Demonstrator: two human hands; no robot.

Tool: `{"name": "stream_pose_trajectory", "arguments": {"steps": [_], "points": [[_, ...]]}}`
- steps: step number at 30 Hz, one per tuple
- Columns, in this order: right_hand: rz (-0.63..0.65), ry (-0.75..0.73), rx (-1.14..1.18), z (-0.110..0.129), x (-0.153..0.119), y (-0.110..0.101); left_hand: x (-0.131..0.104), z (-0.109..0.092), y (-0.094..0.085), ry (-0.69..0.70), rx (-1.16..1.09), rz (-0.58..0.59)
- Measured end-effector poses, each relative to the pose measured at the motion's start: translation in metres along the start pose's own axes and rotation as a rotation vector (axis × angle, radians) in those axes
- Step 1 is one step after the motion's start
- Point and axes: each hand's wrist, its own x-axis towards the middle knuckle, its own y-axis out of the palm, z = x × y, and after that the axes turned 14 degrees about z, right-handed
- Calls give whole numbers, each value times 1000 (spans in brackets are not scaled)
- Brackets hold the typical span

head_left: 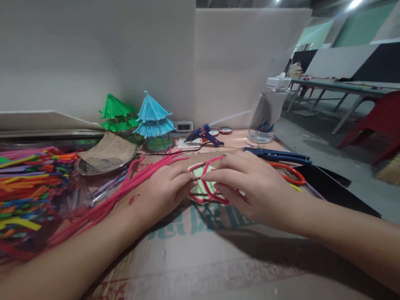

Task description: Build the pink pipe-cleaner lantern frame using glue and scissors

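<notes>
Toward the far edge of the tabletop, a small pink-framed pale-green piece is sitting between the hands: the left hand is pinching its left side, the right hand is gripping its right, fingers drawn close

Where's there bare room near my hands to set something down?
The printed cardboard on the near side of your left hand and right hand, between the forearms, looks bare. Crowded: fuzzy sticks left, blue tower and glue gun beyond.
</notes>
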Motion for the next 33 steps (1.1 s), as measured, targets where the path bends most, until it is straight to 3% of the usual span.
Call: {"name": "stream_pose_trajectory", "arguments": {"steps": [5, 9, 16, 24, 33], "points": [[16, 8, -25, 2, 1, 0, 2, -1, -1, 47, -7, -13], [38, 17, -102, 4, 1, -1, 2, -4, -2, 3, 32, -8], [89, 45, 0, 7, 1, -3, 1, -4, -4, 34, 42, -14], [-236, -18, 74, -3, -1, -5, 3, -1, -1, -33, -36, 25], [-256, 209, -29, -19, -1, -36, 3, 0, 1, -133, -9, 75]]}}
